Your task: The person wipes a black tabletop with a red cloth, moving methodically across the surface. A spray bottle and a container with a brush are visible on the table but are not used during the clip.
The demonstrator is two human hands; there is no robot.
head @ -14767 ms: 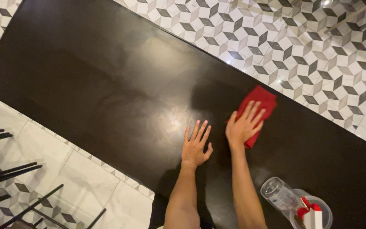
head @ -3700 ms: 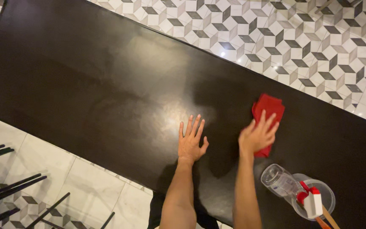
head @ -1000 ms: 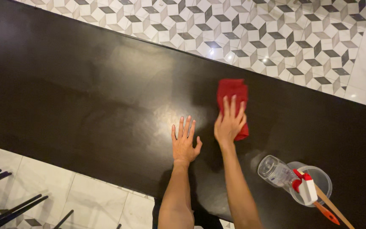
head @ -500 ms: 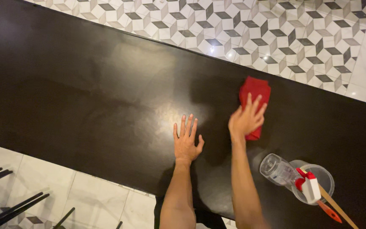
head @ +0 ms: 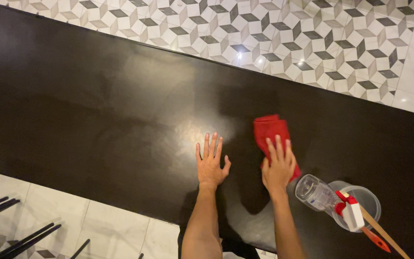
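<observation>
A long black table (head: 97,105) fills most of the view. My left hand (head: 211,163) lies flat on it with the fingers spread, holding nothing. Just to its right, my right hand (head: 279,165) presses palm-down on a folded red cloth (head: 269,132), whose far half sticks out beyond my fingertips. The cloth lies close to the table's near edge, a little left of a spray bottle.
A clear spray bottle (head: 319,194) with a red and white trigger lies on its side beside a clear round tub (head: 367,201) that holds a wooden stick with a red end. Patterned tile floor (head: 312,43) runs behind the table. Dark chair legs (head: 10,230) stand at lower left.
My right hand has pulled the red cloth back toward me and slightly left, from the far side of the table to near the bottle. The left hand has stayed put.
</observation>
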